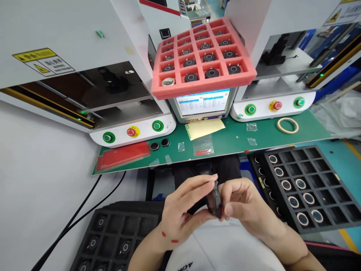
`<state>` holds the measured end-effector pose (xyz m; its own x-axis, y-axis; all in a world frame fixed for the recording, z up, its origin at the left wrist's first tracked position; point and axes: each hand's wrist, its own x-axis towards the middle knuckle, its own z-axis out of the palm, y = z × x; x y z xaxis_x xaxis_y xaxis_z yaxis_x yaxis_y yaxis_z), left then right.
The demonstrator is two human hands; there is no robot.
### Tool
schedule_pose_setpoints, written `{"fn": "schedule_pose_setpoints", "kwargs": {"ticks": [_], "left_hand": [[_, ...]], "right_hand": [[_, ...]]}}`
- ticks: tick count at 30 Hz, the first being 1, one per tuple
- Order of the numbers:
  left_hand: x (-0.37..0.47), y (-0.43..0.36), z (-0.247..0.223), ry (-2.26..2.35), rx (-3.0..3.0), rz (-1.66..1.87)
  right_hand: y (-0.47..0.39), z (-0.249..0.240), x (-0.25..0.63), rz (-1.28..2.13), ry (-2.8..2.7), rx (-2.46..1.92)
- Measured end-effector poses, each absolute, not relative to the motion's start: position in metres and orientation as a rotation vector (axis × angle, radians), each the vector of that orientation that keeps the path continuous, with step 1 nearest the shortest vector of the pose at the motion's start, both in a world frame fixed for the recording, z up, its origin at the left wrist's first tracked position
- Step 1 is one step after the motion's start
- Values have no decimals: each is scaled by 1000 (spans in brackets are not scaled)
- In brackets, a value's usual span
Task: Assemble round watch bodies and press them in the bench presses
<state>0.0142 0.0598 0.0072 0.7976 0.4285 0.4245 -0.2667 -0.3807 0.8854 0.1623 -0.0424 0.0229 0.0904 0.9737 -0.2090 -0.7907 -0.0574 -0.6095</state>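
Note:
A dark round watch case (214,199) is held on edge between my two hands, low in front of my chest. Fingers above and thumb below, my left hand (187,203) is closed around its rim. My right hand (239,199) pinches at the lower right side of the case, where a small red piece (222,210) shows by the thumb tip. Part of the case is hidden behind the fingers. Two small red strips (169,238) stick to my left wrist.
A pink foam tray (203,84) of watch parts rests above a screen (203,103), between two press machines. Red strips (124,155), two watch cases (160,144) and a tape roll (287,125) lie on the green bench. Black trays (324,180) (113,214) flank me.

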Motion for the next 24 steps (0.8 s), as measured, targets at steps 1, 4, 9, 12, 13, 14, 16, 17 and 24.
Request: {"fn": "schedule_pose_setpoints", "kwargs": {"ticks": [1,4,9,12,13,14,16,17,24], "left_hand": [[14,60,7,122,1828,743],[14,60,8,119,1850,753],[15,61,9,109,1859,774],[15,60,9,114,1872,776],[15,60,9,117,1877,773],[15,61,10,117,1883,774],[14,62,11,109,1909,780],[14,63,12,97,1932,781],[20,69,10,67,1880,763]], "right_hand": [[-42,23,162,1487,-333,-699],[-42,24,161,1485,-328,-722],[-43,23,160,1483,-310,-710],[-44,22,159,1478,-305,-711],[-44,22,159,1476,-301,-718],[-44,22,159,1473,-299,-725],[-44,22,157,1470,-291,-729],[-43,22,156,1472,-278,-723],[-37,24,148,1446,-176,-616]]}}
